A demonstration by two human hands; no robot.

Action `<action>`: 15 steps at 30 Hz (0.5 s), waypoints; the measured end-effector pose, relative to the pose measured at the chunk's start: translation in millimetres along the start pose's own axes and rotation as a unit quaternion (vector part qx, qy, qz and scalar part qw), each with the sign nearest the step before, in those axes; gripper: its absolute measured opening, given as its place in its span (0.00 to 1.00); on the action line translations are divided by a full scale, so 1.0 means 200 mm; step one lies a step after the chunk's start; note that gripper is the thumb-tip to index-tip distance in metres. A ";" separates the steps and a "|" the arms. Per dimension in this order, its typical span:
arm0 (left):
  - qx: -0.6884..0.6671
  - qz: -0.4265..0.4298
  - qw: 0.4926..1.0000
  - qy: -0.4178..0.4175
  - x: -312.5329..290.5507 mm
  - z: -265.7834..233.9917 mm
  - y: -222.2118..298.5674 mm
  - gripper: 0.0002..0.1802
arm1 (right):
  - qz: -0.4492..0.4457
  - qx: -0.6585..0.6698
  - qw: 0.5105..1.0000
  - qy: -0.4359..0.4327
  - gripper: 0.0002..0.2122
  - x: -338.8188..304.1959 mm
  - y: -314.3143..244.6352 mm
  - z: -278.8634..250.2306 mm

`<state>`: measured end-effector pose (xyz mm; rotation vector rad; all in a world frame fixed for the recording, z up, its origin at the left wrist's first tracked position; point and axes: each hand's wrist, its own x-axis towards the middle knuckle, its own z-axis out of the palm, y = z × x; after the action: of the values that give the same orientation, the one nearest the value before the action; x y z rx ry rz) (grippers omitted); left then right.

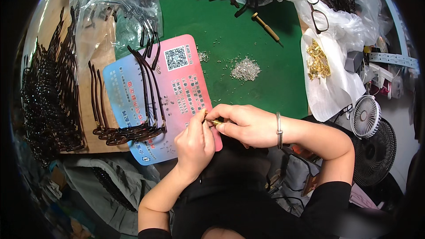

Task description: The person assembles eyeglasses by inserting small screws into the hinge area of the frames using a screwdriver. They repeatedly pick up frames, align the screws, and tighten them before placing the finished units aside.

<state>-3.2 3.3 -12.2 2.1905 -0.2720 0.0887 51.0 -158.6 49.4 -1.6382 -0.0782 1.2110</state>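
Over the lower right edge of the blue and pink printed mat (168, 93), my two hands meet. My right hand (250, 126), with a bangle at its wrist, pinches a short brass-coloured screwdriver (216, 122), mostly hidden by the fingers. My left hand (195, 140) is closed with its fingertips against the tool's far end; whatever small piece it holds is hidden. To the left of it lies a row of dark brown eyeglass frames (128, 135), their temples pointing away from me. Farther off, a heap of tiny silvery screws (246, 69) rests on the green mat (274, 88).
Another brass screwdriver (268, 30) lies on the green mat. At the left stands a large stack of dark eyeglass frames (48, 97). Gold-coloured small parts (318, 59) sit on white paper at the right, near a small white fan (365, 116). Clear plastic bags (119, 13) line the back.
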 end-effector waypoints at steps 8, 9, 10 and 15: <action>0.002 -0.014 1.000 0.003 0.00 0.01 0.03 0.11 | 0.012 0.037 0.999 0.014 0.14 -0.02 0.03 0.00; -0.003 -0.014 1.000 0.005 -0.01 0.02 0.03 0.11 | 0.000 0.041 0.999 0.019 0.14 -0.03 0.07 0.01; -0.006 -0.013 1.000 0.009 -0.01 0.02 0.03 0.11 | -0.016 0.042 0.999 0.024 0.15 -0.04 0.08 0.02; -0.289 -0.225 0.929 -0.049 -0.03 -0.07 0.04 0.14 | -0.205 -0.191 0.939 0.200 0.21 -0.12 0.23 0.04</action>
<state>-11.3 11.0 1.5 1.6172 0.1450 -0.3213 11.9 -188.2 31.7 -2.0512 -0.3982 0.5495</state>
